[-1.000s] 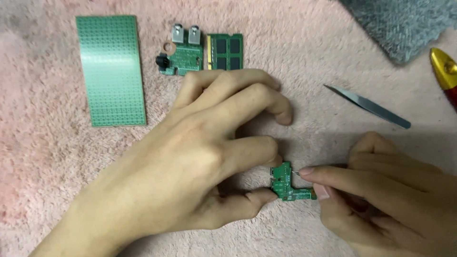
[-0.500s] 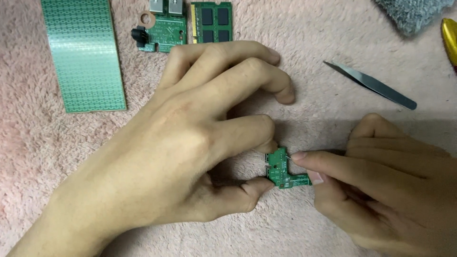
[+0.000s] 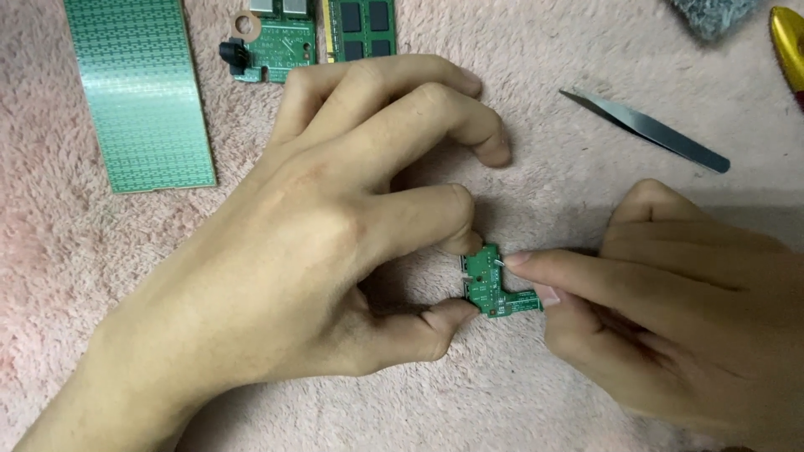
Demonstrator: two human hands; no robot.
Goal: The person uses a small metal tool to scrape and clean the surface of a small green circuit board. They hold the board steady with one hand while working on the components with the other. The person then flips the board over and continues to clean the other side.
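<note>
Soft, even light is falling from above; scene is reading bright. Hands are casting faint shadows onto the pink fleece (image 3: 586,167), darkest beneath the left hand (image 3: 318,251). Tweezers (image 3: 645,130) are catching mild glare. Focus is holding sharp; far corners are softening slightly.

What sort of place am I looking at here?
Likely a home or hobby electronics bench: a pink fleece mat as work surface, loose circuit boards, tweezers, and both hands pinching a small board.

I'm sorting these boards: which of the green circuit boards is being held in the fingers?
The small L-shaped green circuit board, pinched between the left hand and right hand; the other green boards lie untouched along the top edge.
</note>
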